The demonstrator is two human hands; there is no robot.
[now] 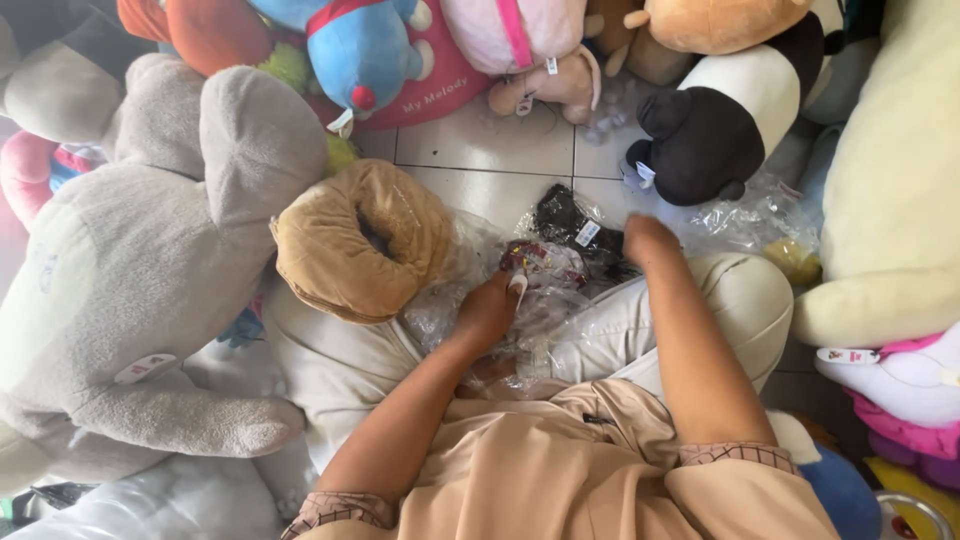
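Down on the lap: left hand (487, 312) closed around small white piece, pressed into plastic bags (540, 290); right hand (648, 240) curled just beyond, at bag edge, grip unclear. Tan plush ring (355, 240) beside left hand.

- Open floor: I see bare white tile (500, 150) only ahead-centre, between the toy piles; a narrow lane fwd.
- L side blocked: big grey plush (130, 270) fills it, its arm lying across lower L; tan ring cushion (360, 240) sits on my L knee, just beside left hand (490, 310).
- Far edge: blue plush (365, 50) and pink plush (520, 40) wall off the tile's top.
- R-fwd: black-and-white plush (720, 120) close to right hand (648, 240), w/ clear plastic wrap (750, 215) under it.
- R side shut by cream plush (900, 170); white-pink plush (900, 380) below it.
- Btwn hands: crinkled plastic bags (550, 270) clutter lap; little bare room there.
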